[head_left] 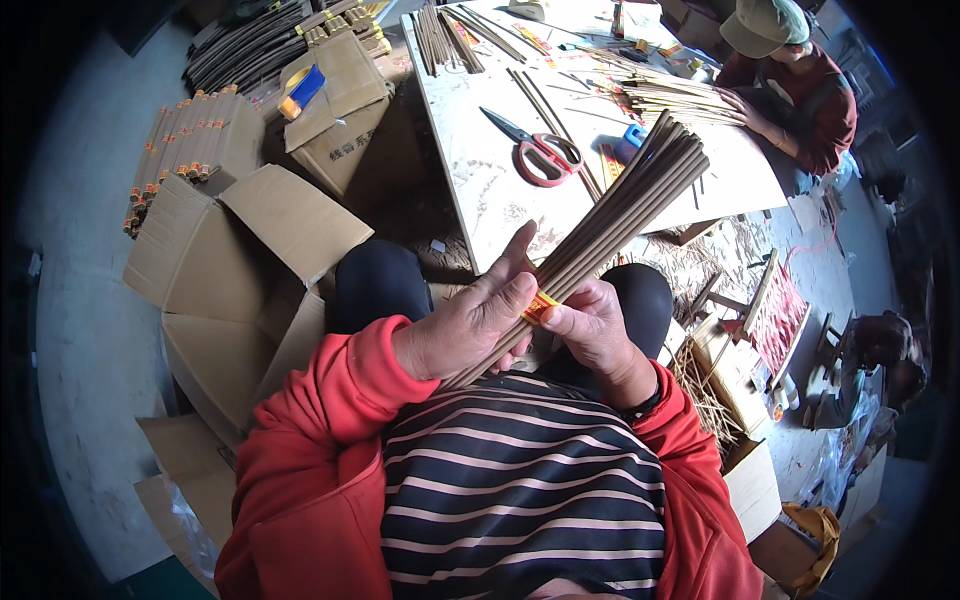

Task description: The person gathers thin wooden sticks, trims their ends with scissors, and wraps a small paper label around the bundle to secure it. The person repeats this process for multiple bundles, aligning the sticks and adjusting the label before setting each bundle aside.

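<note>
Stacked stick bundles (187, 140), open boxes (290, 220), scissors (527, 139) on a littered table (470, 190) and a co-worker (825, 120) mark a workshop.

Bare hands (455, 328), red sleeves (310, 480), black top (520, 490) with pale stripes, dark trousers (378, 285), dark band (648, 404) at right wrist

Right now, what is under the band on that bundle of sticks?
Brown sticks emerge past both edges of the red-and-yellow band; the stretch directly beneath it is covered and cannot be seen.
</note>
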Action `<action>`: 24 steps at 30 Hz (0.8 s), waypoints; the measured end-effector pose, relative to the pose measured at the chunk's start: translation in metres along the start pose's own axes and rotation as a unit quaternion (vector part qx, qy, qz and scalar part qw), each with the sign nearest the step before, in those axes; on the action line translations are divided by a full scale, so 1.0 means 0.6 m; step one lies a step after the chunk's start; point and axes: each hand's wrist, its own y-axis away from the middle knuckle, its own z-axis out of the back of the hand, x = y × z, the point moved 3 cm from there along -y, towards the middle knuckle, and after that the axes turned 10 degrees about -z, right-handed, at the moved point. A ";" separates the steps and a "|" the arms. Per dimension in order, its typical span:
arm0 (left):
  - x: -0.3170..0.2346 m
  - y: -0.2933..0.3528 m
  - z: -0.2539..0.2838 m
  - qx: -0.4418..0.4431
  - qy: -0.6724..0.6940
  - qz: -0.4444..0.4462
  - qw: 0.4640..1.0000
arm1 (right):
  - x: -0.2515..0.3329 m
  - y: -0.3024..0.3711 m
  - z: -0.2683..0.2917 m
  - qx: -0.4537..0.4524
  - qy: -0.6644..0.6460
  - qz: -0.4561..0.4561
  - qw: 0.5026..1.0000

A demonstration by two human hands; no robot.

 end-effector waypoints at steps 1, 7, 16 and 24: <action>0.004 0.002 0.001 -0.007 0.009 0.002 1.000 | 0.004 0.000 -0.002 0.009 -0.018 0.010 1.000; 0.020 0.002 0.009 0.015 0.075 0.032 0.997 | 0.011 -0.006 0.012 0.058 -0.004 -0.008 0.998; 0.026 -0.004 0.014 0.057 0.062 0.078 0.993 | 0.027 -0.028 0.038 0.050 0.174 0.056 0.982; -0.001 -0.007 -0.012 0.000 0.059 0.062 0.996 | 0.033 -0.026 0.030 0.041 0.122 0.006 0.992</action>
